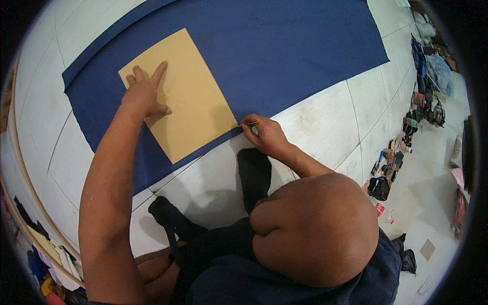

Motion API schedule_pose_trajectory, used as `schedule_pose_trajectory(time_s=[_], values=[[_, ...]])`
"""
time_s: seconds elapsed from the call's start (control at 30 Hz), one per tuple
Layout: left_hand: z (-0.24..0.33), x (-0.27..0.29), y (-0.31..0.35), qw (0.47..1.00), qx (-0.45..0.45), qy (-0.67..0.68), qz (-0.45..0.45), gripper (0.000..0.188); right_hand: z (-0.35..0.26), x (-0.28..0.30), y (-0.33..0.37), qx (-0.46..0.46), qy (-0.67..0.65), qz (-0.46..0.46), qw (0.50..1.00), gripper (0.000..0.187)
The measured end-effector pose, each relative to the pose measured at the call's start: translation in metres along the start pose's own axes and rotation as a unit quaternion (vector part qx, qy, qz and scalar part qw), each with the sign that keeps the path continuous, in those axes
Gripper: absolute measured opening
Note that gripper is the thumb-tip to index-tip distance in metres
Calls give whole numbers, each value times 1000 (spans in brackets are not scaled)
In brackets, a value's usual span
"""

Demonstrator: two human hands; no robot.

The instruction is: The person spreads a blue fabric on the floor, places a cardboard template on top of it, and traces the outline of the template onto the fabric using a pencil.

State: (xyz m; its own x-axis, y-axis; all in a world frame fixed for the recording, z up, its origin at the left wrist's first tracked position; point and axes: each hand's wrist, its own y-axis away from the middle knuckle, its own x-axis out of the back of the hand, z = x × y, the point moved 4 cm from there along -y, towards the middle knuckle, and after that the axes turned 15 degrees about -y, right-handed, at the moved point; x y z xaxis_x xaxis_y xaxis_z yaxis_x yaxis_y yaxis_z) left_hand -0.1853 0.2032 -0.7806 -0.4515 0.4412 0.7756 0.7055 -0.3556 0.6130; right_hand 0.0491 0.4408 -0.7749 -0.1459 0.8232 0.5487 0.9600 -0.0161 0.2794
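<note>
A tan rectangular sheet (195, 101), like stiff card, lies flat on dark blue cloth (284, 46). Faint pencil-like marks show near its middle. My left hand (144, 94) presses on the sheet's left part, fingers and thumb spread. At the sheet's near right corner, my right hand (265, 134) pinches a short thin pencil-like stick (252, 123). Its tip is by the corner, close to the cloth's near edge; whether it touches the cloth I cannot tell.
The cloth is spread over pale tiles (325, 114). My feet in black socks (254, 173) rest just short of its near edge. Small items, bottles and a black bag (378, 188) line the right side. Curved rails (38, 195) and piled fabrics (51, 274) stand at left.
</note>
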Motion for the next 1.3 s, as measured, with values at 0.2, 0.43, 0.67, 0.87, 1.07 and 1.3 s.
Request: schedule_pose_trajectory(time_s=[0.2, 0.43, 0.67, 0.87, 1.07, 1.3], values=[[1, 1, 1, 1000, 1, 14, 9, 137, 7, -1, 4, -11, -57, 22, 998, 19], [-2, -3, -2, 1000, -6, -4, 24, 140, 10, -2, 4, 2, -70, 25, 997, 18], [-27, -23, 18, 989, -3, -82, 126, 122, 20, 44, 12, -17, -247, 195, 949, 36], [-28, -33, 45, 965, 259, 21, 22, 103, 39, 51, 12, 15, -195, 236, 952, 33], [100, -2, 44, 981, 166, 28, 96, 78, 15, 33, -24, 164, -107, 209, 958, 24], [201, -9, 42, 901, -64, 417, 98, 43, 55, 49, -53, 107, 130, 141, 976, 39]])
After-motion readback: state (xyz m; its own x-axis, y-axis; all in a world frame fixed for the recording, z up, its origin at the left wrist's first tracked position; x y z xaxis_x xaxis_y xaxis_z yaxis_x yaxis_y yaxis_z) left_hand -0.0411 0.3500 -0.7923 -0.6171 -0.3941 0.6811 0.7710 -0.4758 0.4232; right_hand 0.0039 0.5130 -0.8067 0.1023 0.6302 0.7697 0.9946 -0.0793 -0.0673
